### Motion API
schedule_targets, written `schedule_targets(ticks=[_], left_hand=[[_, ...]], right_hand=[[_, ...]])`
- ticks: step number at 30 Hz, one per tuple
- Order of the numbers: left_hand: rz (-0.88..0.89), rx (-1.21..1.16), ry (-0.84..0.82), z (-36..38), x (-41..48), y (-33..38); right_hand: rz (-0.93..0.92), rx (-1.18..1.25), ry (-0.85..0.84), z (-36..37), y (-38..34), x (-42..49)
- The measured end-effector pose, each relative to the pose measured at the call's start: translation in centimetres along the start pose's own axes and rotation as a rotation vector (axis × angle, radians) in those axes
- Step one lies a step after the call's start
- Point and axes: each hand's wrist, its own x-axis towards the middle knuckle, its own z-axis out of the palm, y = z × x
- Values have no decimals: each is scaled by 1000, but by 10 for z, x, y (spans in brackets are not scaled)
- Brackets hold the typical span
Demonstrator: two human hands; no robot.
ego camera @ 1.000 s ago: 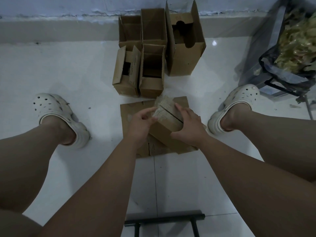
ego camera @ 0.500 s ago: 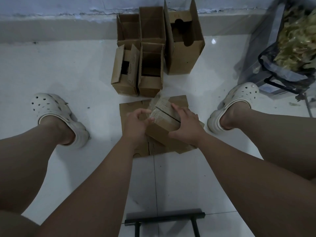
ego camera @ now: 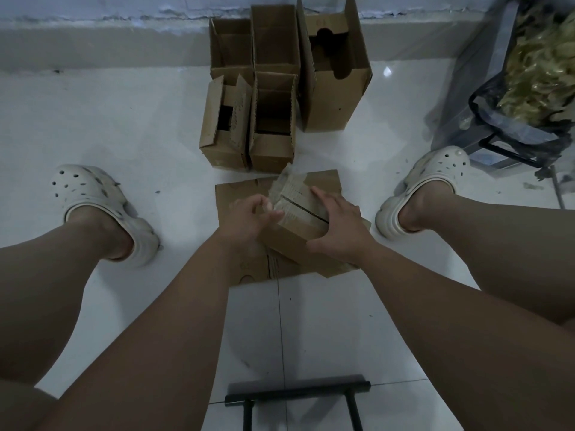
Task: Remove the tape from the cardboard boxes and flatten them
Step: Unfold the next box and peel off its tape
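Six boxes keep their shape, and five of them stand open in a cluster at the far edge of the floor (ego camera: 130, 126), by the wall: four small open boxes (ego camera: 273, 126) and one tall open box (ego camera: 336, 76). The sixth, the taped box (ego camera: 298, 219), sits mid-floor on flattened cardboard (ego camera: 233, 194); how many sheets lie there is hard to make out, as the box and hands cover them. The right hand (ego camera: 339, 231) grasps the taped box's right side, fingers spread over its top. The left hand (ego camera: 249, 216), fingers curled, pinches the loose clear tape (ego camera: 286, 186) at the box's left edge. Two white clogs (ego camera: 93, 194) flank the cardboard. A bag (ego camera: 541, 66) is cut off at the right edge, and a black bar (ego camera: 295, 393) at the near edge.
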Motion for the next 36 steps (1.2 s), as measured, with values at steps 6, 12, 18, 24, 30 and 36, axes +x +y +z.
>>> schedule_targets(ticks=[6, 12, 18, 24, 30, 36], left_hand=[[11, 90, -229, -20, 4, -2], [66, 177, -144, -18, 5, -7], [21, 211, -99, -10, 3, -12], [51, 164, 247, 10, 0, -13], [194, 226, 463, 20, 3, -7], [178, 311, 485, 22, 5, -3]], right_hand=[[47, 6, -92, -9, 5, 4], [27, 9, -114, -9, 4, 3], [17, -13, -66, -4, 6, -1], [16, 16, -35, 1, 2, 4], [45, 28, -3, 2, 5, 7], [56, 26, 36, 5, 3, 11]])
